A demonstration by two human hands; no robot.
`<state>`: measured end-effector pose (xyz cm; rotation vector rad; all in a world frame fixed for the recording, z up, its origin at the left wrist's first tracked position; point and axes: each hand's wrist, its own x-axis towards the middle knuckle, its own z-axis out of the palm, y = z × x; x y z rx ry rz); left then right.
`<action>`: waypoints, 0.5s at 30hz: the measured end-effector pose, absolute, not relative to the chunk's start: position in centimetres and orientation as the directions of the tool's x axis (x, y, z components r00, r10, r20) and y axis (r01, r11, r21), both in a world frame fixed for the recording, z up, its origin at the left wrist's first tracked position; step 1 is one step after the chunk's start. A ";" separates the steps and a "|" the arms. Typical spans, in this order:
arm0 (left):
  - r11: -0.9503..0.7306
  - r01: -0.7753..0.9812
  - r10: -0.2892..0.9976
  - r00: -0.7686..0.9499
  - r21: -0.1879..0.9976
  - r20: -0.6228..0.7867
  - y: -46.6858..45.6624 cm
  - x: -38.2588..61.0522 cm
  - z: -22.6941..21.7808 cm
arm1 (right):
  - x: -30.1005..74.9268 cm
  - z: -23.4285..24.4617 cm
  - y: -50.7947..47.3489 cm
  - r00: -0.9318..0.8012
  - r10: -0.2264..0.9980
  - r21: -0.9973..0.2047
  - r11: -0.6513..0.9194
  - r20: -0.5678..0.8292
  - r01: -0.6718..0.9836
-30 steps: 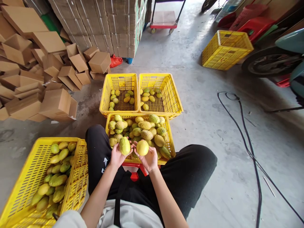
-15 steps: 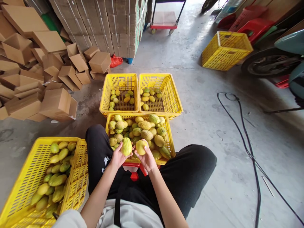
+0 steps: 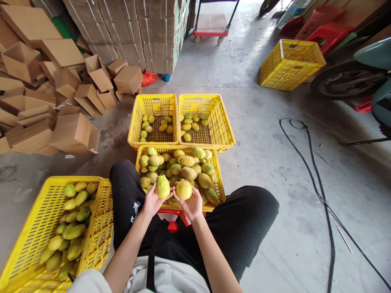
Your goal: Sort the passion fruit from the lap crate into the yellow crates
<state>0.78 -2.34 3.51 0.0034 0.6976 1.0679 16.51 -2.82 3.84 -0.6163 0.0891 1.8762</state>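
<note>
My left hand (image 3: 154,202) holds a ridged yellow-green papaya (image 3: 162,186), with its fingers wrapped around the lower part. Close beside it, my right hand (image 3: 192,204) grips a rounder, smoother yellow papaya (image 3: 183,189), one end facing up. The fingertips of both hands nearly meet between the two fruits. Both hands are over the near edge of a yellow crate (image 3: 220,179), which is full of yellow and green papayas (image 3: 188,173) of mixed shapes.
Two yellow crates (image 3: 154,99) (image 3: 224,122) with a few fruits each stand just beyond. At my left is another crate (image 3: 33,219) of fruit. Cardboard boxes (image 3: 71,132) are heaped at left. A black cable (image 3: 320,191) lies on the floor at right, below a yellow crate (image 3: 290,69) and a motorbike (image 3: 342,83).
The fruit in my right hand has turned and shifted slightly right, and the hand has rolled more palm up. The fruit in my left hand has tilted slightly and moved a little up.
</note>
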 end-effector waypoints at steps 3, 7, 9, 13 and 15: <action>0.470 -0.807 0.813 0.238 0.359 -0.531 -2.3 0.8 3.7 | 16.4 3.7 -3.1 -0.277 0.856 -0.231 -0.404 -0.436 -0.885; 0.493 -0.786 0.812 0.261 0.374 -0.523 -2.3 0.8 3.8 | 16.2 3.3 -3.3 -0.296 0.841 -0.221 -0.428 -0.453 -0.876; 0.516 -0.772 0.806 0.291 0.371 -0.515 -2.3 0.9 3.8 | 16.1 3.2 -3.3 -0.300 0.832 -0.213 -0.434 -0.466 -0.875; 0.531 -0.760 0.802 0.308 0.375 -0.512 -2.4 0.9 3.8 | 16.0 3.2 -3.2 -0.287 0.833 -0.227 -0.430 -0.474 -0.874; 0.534 -0.758 0.799 0.308 0.375 -0.516 -2.4 0.9 3.9 | 16.1 3.2 -3.2 -0.276 0.839 -0.242 -0.423 -0.470 -0.873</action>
